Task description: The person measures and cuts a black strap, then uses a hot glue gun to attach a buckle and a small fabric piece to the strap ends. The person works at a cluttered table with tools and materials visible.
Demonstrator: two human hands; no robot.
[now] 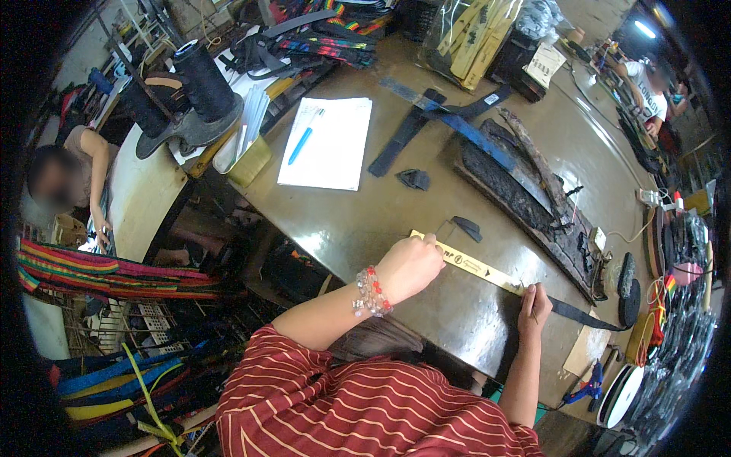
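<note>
Left hand (409,264) fisted, pressing down on yellow ruler (478,266) at table (396,221) near edge. Right hand (534,306) pinches black strap (582,313), at ruler's 4 o'clock end. White paper pad (335,152) at 11 o'clock, well apart.

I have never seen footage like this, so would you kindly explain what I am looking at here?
This is a single picture from a wide camera worn on a person's head, looking down, so straight edges curve. There is no machine: the two bare hands are the wearer's. The left hand, with a bead bracelet at the wrist, presses down a yellow ruler on the worn worktable. The right hand rests at the ruler's other end, on a dark strap. Further back lie a white paper pad with a blue pen, and more straps.
</note>
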